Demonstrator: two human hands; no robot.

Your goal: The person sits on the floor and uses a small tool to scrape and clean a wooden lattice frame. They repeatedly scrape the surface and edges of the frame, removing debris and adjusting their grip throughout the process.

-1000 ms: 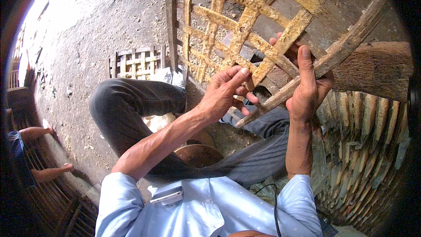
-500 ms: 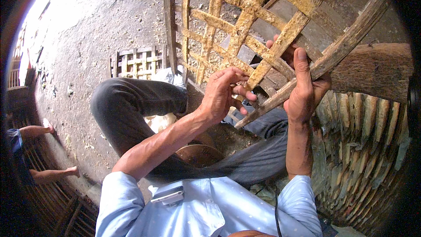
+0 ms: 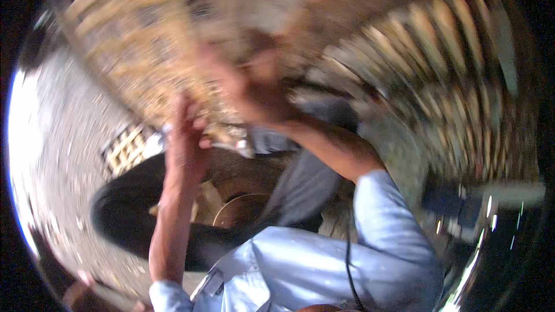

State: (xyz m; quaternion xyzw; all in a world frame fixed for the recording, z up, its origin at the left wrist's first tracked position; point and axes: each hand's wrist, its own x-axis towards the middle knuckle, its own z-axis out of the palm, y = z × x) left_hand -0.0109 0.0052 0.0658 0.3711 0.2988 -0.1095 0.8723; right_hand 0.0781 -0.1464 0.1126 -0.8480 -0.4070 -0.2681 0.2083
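Observation:
Motion blurs this moment heavily. A yellowish woven bamboo lattice panel point(image 3: 156, 52) with a darker frame fills the upper left. My right hand point(image 3: 254, 84) is closed at the panel's near right side, its thumb across the front. The finger edges are smeared and the grip behind the panel is hidden. Against the lower part of the lattice is my left hand point(image 3: 188, 124), with its fingers partly bent. Blur hides whether they pinch the panel or only lie beside it.
A small lattice panel point(image 3: 133, 147) lies on the floor at left, beyond my bent knee. Many curved slats point(image 3: 457, 75) stand in a row at right, near a brown wooden surface point(image 3: 341, 6). A round brown container point(image 3: 240, 211) sits between my legs.
The view has swung, so panel and slats appear further left and turned. My right hand now appears left of its former place, nearer my left hand. The panel is still in my right hand.

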